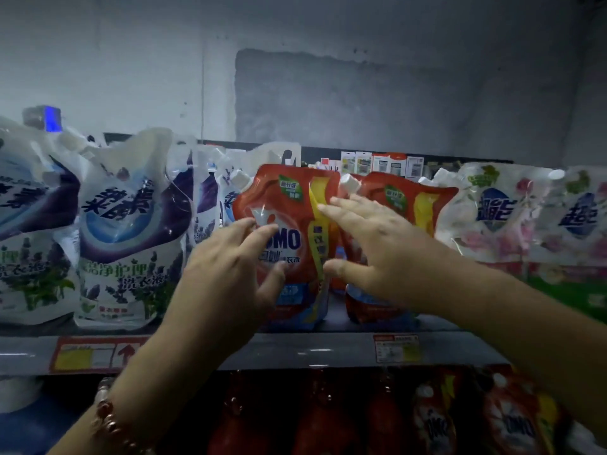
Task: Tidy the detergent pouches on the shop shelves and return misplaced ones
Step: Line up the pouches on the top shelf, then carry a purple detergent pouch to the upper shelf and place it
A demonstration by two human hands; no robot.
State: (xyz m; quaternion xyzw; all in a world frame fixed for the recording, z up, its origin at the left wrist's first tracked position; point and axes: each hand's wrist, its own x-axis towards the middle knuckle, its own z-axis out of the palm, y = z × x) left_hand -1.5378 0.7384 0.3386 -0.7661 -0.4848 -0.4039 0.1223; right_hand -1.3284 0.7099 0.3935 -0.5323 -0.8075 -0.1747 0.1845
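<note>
On the upper shelf (pixel 328 351), near its middle, a red OMO detergent pouch (pixel 282 224) stands upright with its white screw cap (pixel 240 179) at the top left corner. Just beside it on the right stands a second red pouch (pixel 404 205), partly hidden, its own white cap (pixel 348 183) showing above the fingers in front of it. The left hand (pixel 230 267) is raised in front of the first pouch with fingers straight and spread apart; the fingertips lie over the pouch's printed face, though whether they touch it cannot be told through the motion blur. The right hand (pixel 374 247) reaches across from the right, fingers also straight and fanned out, the tips at the yellow stripe along the first pouch's right edge and the palm covering much of the second pouch. Neither hand curls round anything.

To the left of the red pouches stands a row of white and purple pouches (pixel 131 224) printed with lavender, leaning against each other. To the right are white pouches with pink flowers (pixel 499 211) and blue lettering. Price tags (pixel 395 348) are fixed to the shelf's front edge, with a larger red and yellow label (pixel 95 354) further left. Below, on the lower shelf, more red pouches (pixel 476 418) show in dim light. A beaded bracelet (pixel 108 418) sits on the left wrist. Behind everything is a grey wall (pixel 328 93).
</note>
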